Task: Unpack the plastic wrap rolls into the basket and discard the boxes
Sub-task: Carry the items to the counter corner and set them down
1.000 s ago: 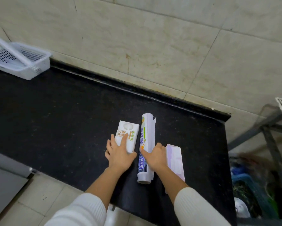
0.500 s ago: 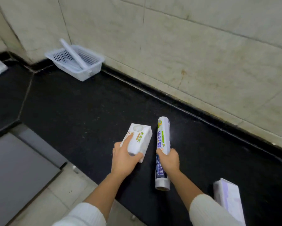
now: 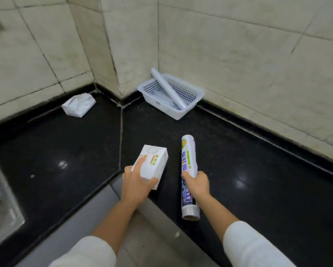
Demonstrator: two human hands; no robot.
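My left hand (image 3: 137, 182) grips a small white box (image 3: 153, 164) with orange and green print, held above the black counter's front edge. My right hand (image 3: 196, 185) is closed around the middle of a printed plastic wrap roll (image 3: 188, 168), which points away from me. A white perforated basket (image 3: 171, 97) stands against the wall near the corner. A pale roll (image 3: 166, 87) leans in the basket, one end sticking out over the rim, with another roll beside it.
A crumpled white box (image 3: 78, 105) lies on the counter by the left wall. The black countertop (image 3: 258, 180) bends around the corner. A steel sink (image 3: 0, 205) is at the far left. Grey floor tiles show below my arms.
Both hands have carried the box and the roll leftward along the counter toward the corner. The basket is now closer, and the purple box on the right is out of view.
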